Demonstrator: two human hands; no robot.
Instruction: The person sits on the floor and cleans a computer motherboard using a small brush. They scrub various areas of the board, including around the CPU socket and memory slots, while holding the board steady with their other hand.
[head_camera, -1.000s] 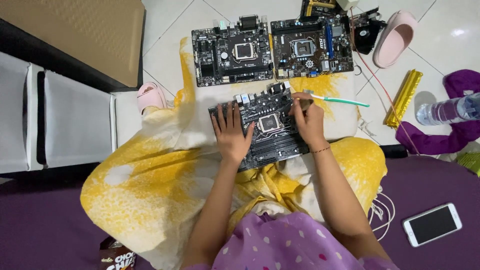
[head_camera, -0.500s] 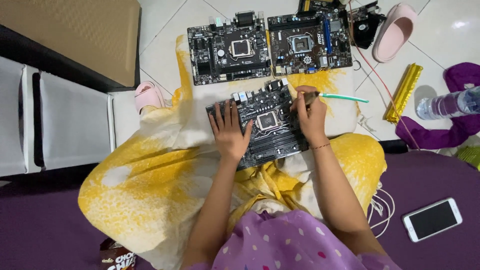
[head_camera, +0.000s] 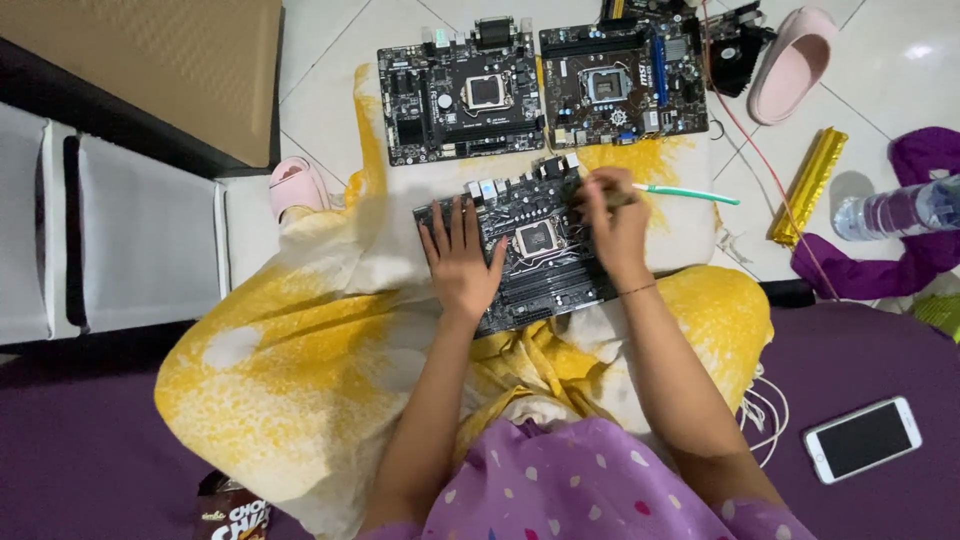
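Note:
A black motherboard (head_camera: 535, 255) lies on the yellow and white cloth (head_camera: 300, 340) over my lap. My left hand (head_camera: 460, 258) rests flat on the board's left part, fingers spread. My right hand (head_camera: 612, 225) is closed around a teal and white toothbrush (head_camera: 690, 194) at the board's upper right corner; the handle sticks out to the right and the brush head is hidden under my fingers.
Two more motherboards (head_camera: 462, 88) (head_camera: 622, 80) lie on the tiled floor beyond. A pink slipper (head_camera: 790, 62), gold foil packet (head_camera: 808, 186), water bottle (head_camera: 900, 210), and purple cloth (head_camera: 905, 262) sit at right. A white phone (head_camera: 862, 438) lies at lower right. A second pink slipper (head_camera: 298, 186) and grey cushions (head_camera: 140, 240) are left.
My right hand has shifted up to the board's upper right corner with the toothbrush. The left hand stays flat on the board.

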